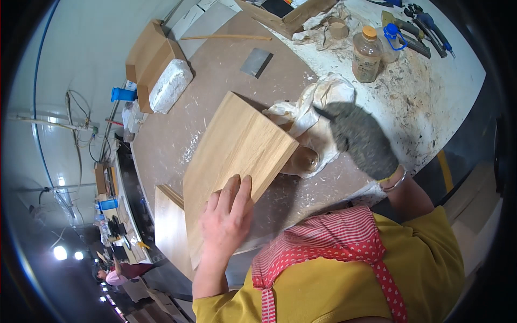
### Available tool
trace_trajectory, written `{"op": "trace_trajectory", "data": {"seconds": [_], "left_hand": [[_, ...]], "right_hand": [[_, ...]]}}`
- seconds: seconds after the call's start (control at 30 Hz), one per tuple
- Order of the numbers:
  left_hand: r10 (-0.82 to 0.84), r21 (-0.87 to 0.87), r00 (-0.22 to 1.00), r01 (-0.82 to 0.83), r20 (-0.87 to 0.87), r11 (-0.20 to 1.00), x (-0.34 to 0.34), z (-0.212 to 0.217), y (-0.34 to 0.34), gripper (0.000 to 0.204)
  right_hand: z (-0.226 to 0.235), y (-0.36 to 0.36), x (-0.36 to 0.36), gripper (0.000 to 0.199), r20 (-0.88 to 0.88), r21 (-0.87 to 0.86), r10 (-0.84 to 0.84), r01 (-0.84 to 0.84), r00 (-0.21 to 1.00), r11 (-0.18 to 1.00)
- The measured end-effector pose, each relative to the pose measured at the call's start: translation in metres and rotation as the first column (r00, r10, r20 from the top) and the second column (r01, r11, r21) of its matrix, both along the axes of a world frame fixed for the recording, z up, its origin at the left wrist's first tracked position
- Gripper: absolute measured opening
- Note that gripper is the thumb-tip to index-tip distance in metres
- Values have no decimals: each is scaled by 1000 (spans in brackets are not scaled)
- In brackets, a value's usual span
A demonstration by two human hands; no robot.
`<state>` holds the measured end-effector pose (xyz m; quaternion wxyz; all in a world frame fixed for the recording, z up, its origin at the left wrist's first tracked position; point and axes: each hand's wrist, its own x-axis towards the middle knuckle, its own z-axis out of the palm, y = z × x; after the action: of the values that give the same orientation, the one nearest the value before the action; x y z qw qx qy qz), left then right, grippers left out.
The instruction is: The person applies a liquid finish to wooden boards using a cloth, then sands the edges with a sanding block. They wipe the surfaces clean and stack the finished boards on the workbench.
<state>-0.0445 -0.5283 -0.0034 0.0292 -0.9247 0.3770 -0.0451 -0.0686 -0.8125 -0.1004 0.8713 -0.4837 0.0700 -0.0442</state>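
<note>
My bare left hand (226,215) lies over the near part of a pale wooden board (237,142), its fingers stretched across the grain and its thumb hidden. The board leans up at an angle, its thick edge facing right. My right hand (365,141) wears a dark grey glove and is off to the right, apart from the board. Its fingers are bunched, and a dark pointed tip juts out on the left; whether that is a tool cannot be made out. Below it are a crumpled white cloth (328,97) and a small clear cup (305,159).
More boards (171,226) are stacked at left. A small grey block (257,63) and a thin wooden strip (226,37) lie farther back. At right stand an orange-capped bottle (367,56), a blue-capped jug (393,40) and power tools (431,32). An open carton (151,59) sits far left.
</note>
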Motion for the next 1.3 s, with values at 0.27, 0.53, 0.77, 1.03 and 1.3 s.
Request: {"op": "trace_trajectory", "data": {"seconds": [0.27,0.53,0.77,1.03,1.3], "left_hand": [[-3,15,998,2,61,1000,-2,0,-4,59],[62,42,997,-64,49,997,6,20,-3,60],[70,37,997,-72,44,997,14,35,-2,59],[44,42,998,-46,54,998,19,38,0,57],[73,22,997,-73,14,997,23,41,1,61]], "right_hand": [[-13,3,-10,26,38,-306,27,-14,999,952],[5,11,5,33,157,-213,-25,59,987,975],[16,11,25,33,476,-646,-34,376,879,664],[9,30,43,29,743,-647,70,686,666,333],[3,31,63,27,576,-505,-140,485,805,714]]}}
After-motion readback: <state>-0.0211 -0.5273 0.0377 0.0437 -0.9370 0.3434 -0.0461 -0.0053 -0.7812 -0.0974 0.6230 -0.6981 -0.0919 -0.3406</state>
